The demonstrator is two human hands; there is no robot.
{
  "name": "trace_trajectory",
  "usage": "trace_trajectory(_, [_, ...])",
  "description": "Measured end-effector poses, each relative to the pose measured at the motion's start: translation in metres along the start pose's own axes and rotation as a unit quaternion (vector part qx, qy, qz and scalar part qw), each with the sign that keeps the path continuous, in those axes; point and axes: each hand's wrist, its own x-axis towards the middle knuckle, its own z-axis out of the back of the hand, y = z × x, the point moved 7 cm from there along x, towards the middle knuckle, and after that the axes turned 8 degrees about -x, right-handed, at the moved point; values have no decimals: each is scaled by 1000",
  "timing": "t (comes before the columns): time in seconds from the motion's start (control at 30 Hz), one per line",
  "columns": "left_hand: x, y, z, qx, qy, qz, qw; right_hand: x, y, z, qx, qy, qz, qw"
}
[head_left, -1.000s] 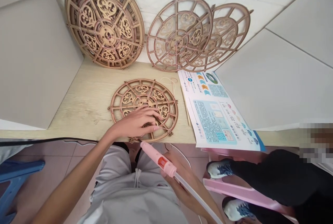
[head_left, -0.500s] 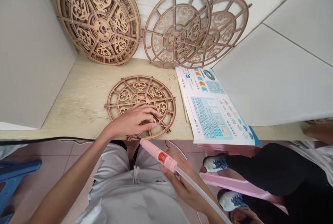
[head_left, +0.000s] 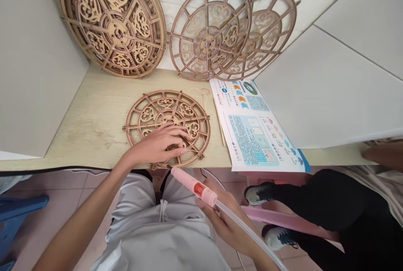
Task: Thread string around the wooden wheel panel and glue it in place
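Observation:
A round openwork wooden panel (head_left: 150, 114) with scroll cutouts lies flat on the table. My left hand (head_left: 163, 143) rests on its near half, fingers stretched out and thumb apart, hiding part of the scrollwork. Below the table edge, my right hand (head_left: 225, 216) is wrapped round a pink glue gun (head_left: 189, 181) with an orange window. A long translucent glue stick (head_left: 245, 229) sticks out of its rear end. The gun's dark nozzle is at the panel's near rim, beneath my left hand; whether it touches, I cannot tell. Thin pale thread (head_left: 199, 90) trails over the panel's far right side.
Against the wall lean a thick stack of similar panels (head_left: 113, 27) and two single ones (head_left: 208, 32). A printed leaflet (head_left: 255, 132) lies on the right, a thin stick (head_left: 220, 124) along it. Grey boards flank both sides. Another person's legs (head_left: 327, 204) are at right.
The view has shifted slightly, so the table things appear a little further left. The glue gun stays at the near rim, and my left hand keeps its place on the panel.

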Motion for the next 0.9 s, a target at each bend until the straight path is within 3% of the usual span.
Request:
trace_trajectory(0.13, [0,1,0,2,1,1,1000,14,-22,-17,65,38,-17,997])
trace_trajectory(0.6, [1,1,0,9,3,7,1000,6,-28,-11,51,45,-48,996])
trace_trajectory(0.9, [1,1,1,14,-4,20,1000,-7,-39,4,48,3,-72,996])
